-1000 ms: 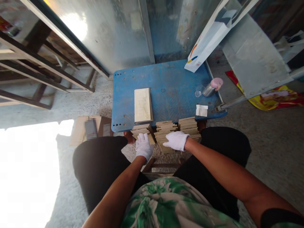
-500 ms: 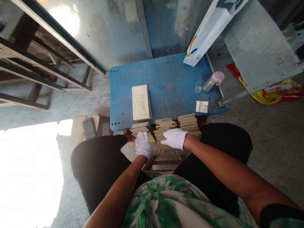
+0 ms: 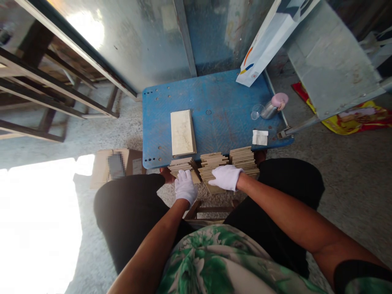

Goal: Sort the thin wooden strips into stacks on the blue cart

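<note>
Three stacks of thin light-brown boards stand in a row at the table's near edge, their edges fanned in steps. My left hand (image 3: 185, 188), in a white glove, lies on the near part of the left stack (image 3: 181, 164) with its fingers stretched forward. My right hand (image 3: 226, 178), also gloved, rests over the middle stack (image 3: 211, 161). Its thumb and fingers point left and sit a little apart, touching the boards, and part of that stack is hidden beneath it. Beside it on the right is the third stack (image 3: 244, 160), which neither hand holds.
On the blue table (image 3: 220, 96) lies a cream-coloured block of stacked boards (image 3: 183, 132). To the right are a folded white cloth or paper (image 3: 260, 138), a clear cup (image 3: 256, 112), a pink-lidded flask (image 3: 273, 107) and a white bag (image 3: 263, 45). A cardboard box (image 3: 99, 167) sits on the floor, left.
The view shifts very slightly. Both hands stay almost where they were, the right one barely moved to the right, and the stacks look the same.
</note>
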A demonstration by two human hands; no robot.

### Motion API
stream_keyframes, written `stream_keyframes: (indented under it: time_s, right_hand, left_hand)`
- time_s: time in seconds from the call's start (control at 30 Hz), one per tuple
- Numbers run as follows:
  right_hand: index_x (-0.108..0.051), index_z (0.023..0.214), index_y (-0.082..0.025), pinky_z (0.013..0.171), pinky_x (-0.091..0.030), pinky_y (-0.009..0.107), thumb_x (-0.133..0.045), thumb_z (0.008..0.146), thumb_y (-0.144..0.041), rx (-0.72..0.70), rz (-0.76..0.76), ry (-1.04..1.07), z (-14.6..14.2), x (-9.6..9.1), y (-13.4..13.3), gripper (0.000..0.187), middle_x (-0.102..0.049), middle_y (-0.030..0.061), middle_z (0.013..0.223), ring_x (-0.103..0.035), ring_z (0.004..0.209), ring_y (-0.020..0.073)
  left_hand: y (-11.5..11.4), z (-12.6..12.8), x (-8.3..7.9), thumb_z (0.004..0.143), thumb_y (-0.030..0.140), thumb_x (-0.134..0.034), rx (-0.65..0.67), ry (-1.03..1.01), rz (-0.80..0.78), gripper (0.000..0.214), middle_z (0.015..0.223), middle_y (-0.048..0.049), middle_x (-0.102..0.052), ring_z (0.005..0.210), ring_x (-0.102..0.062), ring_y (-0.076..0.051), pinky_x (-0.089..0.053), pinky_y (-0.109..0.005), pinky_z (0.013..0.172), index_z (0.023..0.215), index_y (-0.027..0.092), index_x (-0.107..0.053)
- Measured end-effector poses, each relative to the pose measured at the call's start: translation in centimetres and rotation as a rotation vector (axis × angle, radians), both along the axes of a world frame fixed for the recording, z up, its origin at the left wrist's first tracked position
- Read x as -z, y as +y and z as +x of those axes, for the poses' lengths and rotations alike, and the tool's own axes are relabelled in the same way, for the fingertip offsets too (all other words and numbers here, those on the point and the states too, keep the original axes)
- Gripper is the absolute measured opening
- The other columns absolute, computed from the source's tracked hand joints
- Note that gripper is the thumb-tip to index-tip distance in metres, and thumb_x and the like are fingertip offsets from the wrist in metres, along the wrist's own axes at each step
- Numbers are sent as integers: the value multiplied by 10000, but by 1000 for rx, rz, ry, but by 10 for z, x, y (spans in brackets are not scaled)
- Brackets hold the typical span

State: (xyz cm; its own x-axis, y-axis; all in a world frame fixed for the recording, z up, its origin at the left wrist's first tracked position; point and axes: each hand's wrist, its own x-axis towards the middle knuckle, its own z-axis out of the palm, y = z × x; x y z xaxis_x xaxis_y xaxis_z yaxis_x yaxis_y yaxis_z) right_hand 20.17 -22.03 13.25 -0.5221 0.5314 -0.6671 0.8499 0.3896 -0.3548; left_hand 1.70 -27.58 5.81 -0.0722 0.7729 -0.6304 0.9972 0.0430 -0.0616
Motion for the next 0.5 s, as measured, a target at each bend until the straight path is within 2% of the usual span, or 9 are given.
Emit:
stream_keyframes:
  time_s: [0.2,0.43,0.5]
  right_hand:
    - [-661,1058,-92,782,-497,387,-409,886,-517,3,6,3,0,3,-1,524,-673,208,1073,-650,968,319]
    - [-667,1040,-90,761,-507,429,-402,871,-518,3,11,18,1,7,-1,531,-678,226,1043,-656,949,348]
    - [-670,1038,-94,769,-506,424,-405,869,-519,7,12,25,1,7,0,529,-677,226,1050,-657,952,341]
  left_hand:
    - [0,0,-2,809,327,-555,14,-4,8,764,1522,-264,-175,1396,-204,-365,-207,-451,1101,1450,57,-239]
    - [-7,5,-10,806,346,-573,68,35,48,724,1463,-286,-276,1310,-350,-367,-288,-424,1041,1407,38,-313]
    - [-8,8,-12,816,318,-562,62,62,38,650,1410,-296,-347,1244,-432,-362,-323,-416,1002,1366,28,-371]
